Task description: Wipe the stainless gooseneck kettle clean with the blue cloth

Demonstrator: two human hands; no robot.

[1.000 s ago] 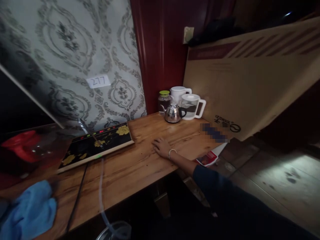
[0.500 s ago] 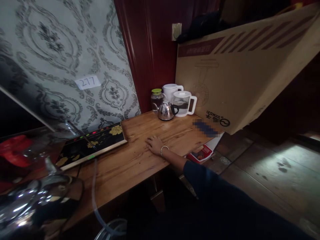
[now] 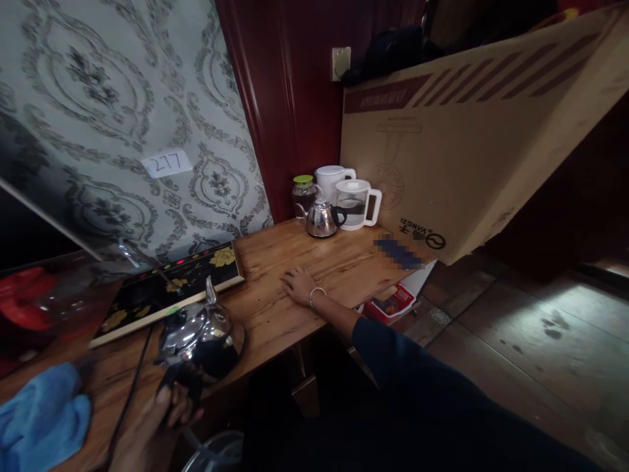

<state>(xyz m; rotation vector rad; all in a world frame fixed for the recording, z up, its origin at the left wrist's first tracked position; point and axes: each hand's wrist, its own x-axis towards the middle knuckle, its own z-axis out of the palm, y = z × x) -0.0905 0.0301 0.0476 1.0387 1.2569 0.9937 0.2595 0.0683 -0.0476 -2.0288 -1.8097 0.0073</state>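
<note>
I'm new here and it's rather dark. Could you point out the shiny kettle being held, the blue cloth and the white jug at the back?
shiny kettle (image 3: 204, 337), head view, on its rounded steel body.
blue cloth (image 3: 42, 413), head view, on its middle folds.
white jug (image 3: 328, 178), head view, on its upper side wall.

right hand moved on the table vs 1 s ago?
No. The right hand lies flat on the wooden table, same spot relative to the induction tray.

A shiny steel kettle (image 3: 201, 341) — blurred at the frame's lower left edge half a second ago — has been carried inward by the left hand (image 3: 162, 419), above the tabletop's (image 3: 275, 314) front edge.
</note>
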